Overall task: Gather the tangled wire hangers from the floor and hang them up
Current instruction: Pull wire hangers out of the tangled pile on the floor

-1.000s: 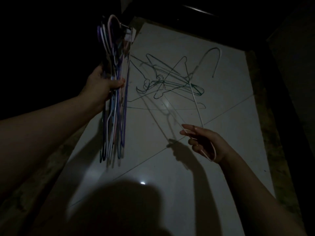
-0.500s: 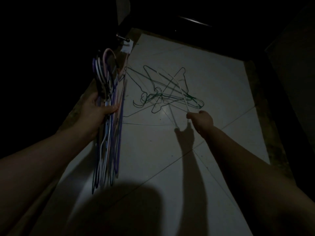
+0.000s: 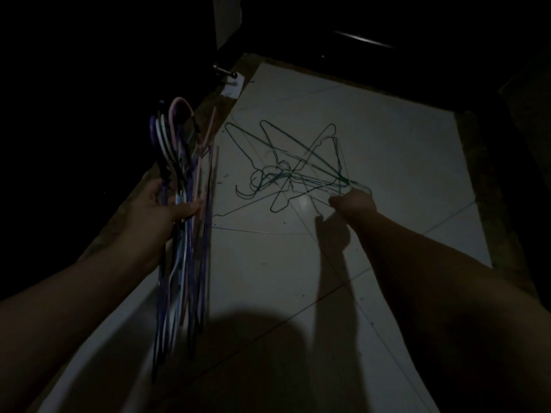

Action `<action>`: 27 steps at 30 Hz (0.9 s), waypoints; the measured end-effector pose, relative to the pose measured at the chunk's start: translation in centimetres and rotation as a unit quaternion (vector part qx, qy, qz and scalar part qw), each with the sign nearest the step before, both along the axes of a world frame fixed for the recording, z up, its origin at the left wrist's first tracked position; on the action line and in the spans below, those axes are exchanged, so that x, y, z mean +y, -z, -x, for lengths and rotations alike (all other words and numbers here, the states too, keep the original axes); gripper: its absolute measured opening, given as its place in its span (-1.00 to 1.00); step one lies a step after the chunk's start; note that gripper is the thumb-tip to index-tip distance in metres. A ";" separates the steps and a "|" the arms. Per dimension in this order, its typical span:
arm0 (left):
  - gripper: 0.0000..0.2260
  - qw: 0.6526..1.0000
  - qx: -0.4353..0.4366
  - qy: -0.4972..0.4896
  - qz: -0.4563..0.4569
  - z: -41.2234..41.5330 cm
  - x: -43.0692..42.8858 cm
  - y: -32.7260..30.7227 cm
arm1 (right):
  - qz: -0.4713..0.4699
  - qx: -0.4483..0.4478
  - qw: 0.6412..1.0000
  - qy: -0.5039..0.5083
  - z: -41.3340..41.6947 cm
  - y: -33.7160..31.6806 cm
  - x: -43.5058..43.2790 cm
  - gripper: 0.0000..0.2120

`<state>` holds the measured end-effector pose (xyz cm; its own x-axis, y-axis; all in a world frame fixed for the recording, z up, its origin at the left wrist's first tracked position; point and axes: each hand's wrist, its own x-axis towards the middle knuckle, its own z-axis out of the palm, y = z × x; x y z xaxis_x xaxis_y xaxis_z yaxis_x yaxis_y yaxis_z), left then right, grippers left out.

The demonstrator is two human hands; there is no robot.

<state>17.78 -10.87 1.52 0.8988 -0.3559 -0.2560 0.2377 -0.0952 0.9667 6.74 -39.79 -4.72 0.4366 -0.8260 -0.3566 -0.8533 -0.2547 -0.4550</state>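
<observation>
My left hand [image 3: 162, 208] grips a bundle of wire hangers [image 3: 182, 234] in purple, blue, white and pink, held upright with the hooks at the top and the bodies hanging down past my wrist. On the pale floor tiles lies a tangled heap of dark green wire hangers [image 3: 293, 171]. My right hand [image 3: 353, 201] is down at the heap's right edge with its fingers closed around the wires there. Which hanger it holds is hidden in the tangle and the dim light.
The room is very dark. A white tiled floor [image 3: 387, 138] is lit in the middle, with dark walls at the left, back and right. A small metal knob [image 3: 223, 70] and a white tag [image 3: 232, 89] stick out at the upper left. My shadow covers the near tiles.
My right hand, which held a single white hanger one second ago, has reached forward and down to the green heap. My left hand lowered the bundle a little.
</observation>
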 end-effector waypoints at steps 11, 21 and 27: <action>-0.71 1.000 -0.001 0.020 -0.005 1.2 -0.3 -0.8 | -0.032 0.077 0.994 -0.077 3.4 2.5 1.6 -0.61; -0.37 1.000 -0.017 0.022 0.010 1.8 0.6 -2.8 | -0.101 0.078 0.987 -0.094 8.1 0.7 4.7 -0.62; -0.34 0.998 -0.027 0.048 -0.012 2.4 2.1 -3.1 | -0.109 0.097 0.982 -0.123 12.1 -1.2 7.8 -0.81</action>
